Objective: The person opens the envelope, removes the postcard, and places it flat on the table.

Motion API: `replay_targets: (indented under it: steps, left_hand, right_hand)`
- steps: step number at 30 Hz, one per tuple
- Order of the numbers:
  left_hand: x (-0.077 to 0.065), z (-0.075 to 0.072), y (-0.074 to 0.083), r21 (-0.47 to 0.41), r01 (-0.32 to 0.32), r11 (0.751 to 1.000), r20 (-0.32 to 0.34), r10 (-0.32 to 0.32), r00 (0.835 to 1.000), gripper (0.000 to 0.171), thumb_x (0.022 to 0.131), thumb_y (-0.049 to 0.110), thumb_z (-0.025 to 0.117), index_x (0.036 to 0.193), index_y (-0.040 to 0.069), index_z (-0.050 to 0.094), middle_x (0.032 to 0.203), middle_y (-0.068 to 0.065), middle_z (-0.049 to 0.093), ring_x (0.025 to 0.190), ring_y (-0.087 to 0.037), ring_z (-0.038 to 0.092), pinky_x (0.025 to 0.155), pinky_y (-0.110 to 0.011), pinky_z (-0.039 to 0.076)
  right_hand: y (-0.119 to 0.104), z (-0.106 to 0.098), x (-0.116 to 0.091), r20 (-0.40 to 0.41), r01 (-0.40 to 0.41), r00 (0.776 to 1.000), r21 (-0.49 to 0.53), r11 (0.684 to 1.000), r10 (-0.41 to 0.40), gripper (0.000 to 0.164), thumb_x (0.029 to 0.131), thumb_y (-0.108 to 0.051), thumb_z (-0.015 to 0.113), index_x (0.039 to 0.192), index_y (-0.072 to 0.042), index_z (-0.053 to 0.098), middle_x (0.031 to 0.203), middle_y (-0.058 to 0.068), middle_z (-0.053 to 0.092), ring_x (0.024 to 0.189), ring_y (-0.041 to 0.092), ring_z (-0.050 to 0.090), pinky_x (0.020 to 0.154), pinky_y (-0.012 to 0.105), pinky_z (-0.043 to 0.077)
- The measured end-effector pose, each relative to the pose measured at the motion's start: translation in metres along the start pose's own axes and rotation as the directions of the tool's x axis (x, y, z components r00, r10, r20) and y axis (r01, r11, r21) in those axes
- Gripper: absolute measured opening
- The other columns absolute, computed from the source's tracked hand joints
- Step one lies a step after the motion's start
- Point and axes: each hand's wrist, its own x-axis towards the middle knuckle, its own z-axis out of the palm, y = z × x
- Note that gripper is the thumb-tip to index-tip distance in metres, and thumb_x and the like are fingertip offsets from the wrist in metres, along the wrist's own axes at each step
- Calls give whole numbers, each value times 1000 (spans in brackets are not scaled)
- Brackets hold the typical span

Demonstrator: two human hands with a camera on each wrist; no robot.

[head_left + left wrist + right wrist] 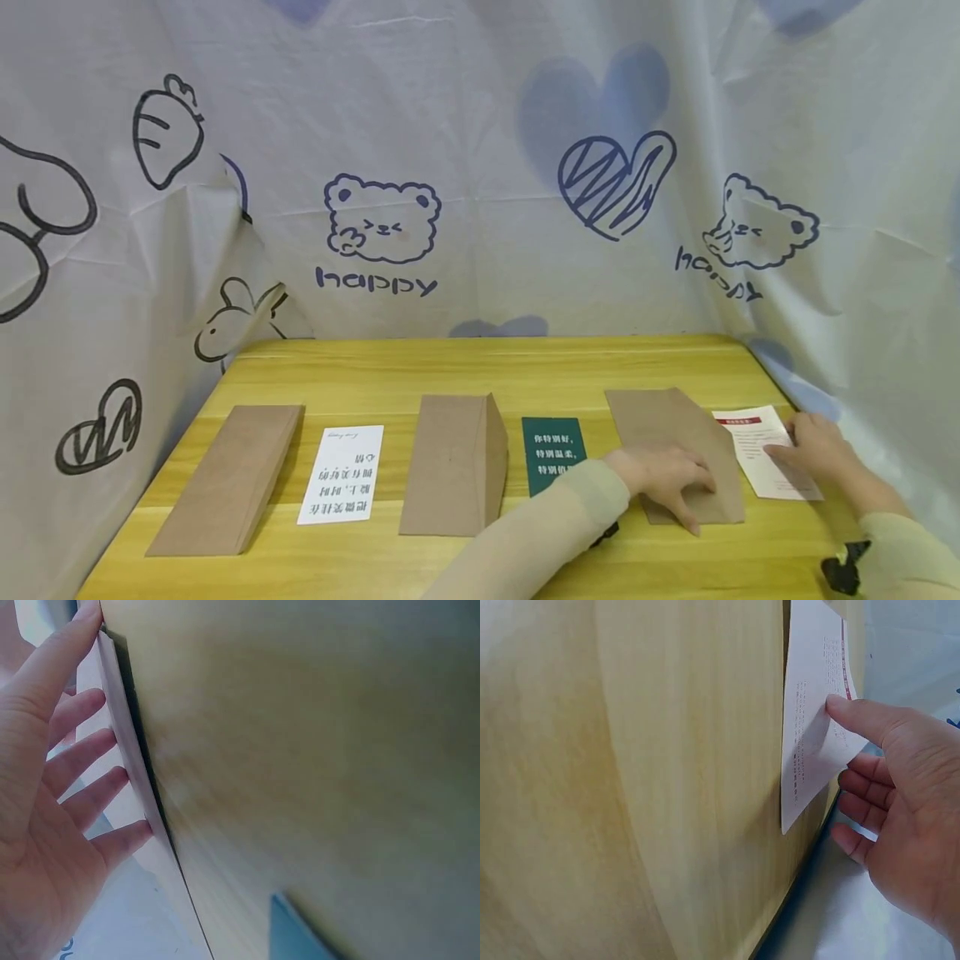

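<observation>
At the right of the table, my left hand (663, 475) rests its fingertips on a brown paper envelope (647, 417), whose pointed flap faces right. The fingers are spread and fairly straight, as the left wrist view also shows. Just right of that envelope lies a white printed card (759, 454) with a red band near its top. My right hand (821, 454) pinches this card by its right edge, thumb (855, 712) on the printed face and other fingers at or behind the edge. A green card (551, 446) with white writing is partly hidden behind my left forearm.
Another brown envelope (444, 467) lies at the middle of the wooden table (390, 367). Farther left are a white card (341, 475) with dark writing and a third brown envelope (221, 479). A patterned pale curtain (480, 167) surrounds the back and sides.
</observation>
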Motion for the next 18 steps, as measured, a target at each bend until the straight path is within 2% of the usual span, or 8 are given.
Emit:
replay_targets:
  steps: [3,6,9,15,18]
  left_hand:
    - [-1,0,-1,5,-6,1000,-8,6,1000,66,80,68,64,139,44,46,143,27,41,133,8,38,109,-7,26]
    - [-2,0,-1,20,-4,1000,-13,5,1000,66,80,68,63,140,44,46,144,27,41,133,7,38,109,-7,26]
    - [-3,0,0,44,1,999,-12,0,1000,66,81,69,62,140,44,45,146,26,40,135,6,37,110,-8,25]
    - [-6,-2,5,87,22,996,-5,-21,1000,65,82,69,60,140,45,44,146,27,39,135,5,37,111,-9,26]
    - [-8,-3,7,93,35,995,3,-35,999,63,83,69,58,140,46,43,146,28,39,136,5,36,111,-10,26]
  right_hand:
    - [-1,0,-1,-5,40,999,-24,999,-40,33,84,-24,72,80,5,56,71,11,49,67,26,46,57,36,36]
    - [-3,1,-3,14,67,998,-64,996,-67,32,88,-23,69,88,7,61,79,19,56,74,36,53,65,48,44]
    - [-4,2,-5,37,61,998,-89,994,-58,35,90,-23,65,97,10,60,90,27,57,86,46,52,73,58,43]
    - [-4,5,-7,33,51,998,-116,992,-47,34,91,-23,63,96,10,59,92,29,56,87,48,50,75,60,42]
    - [-5,7,-9,14,60,998,-153,986,-59,34,92,-22,61,102,11,59,96,33,56,91,51,51,77,62,43]
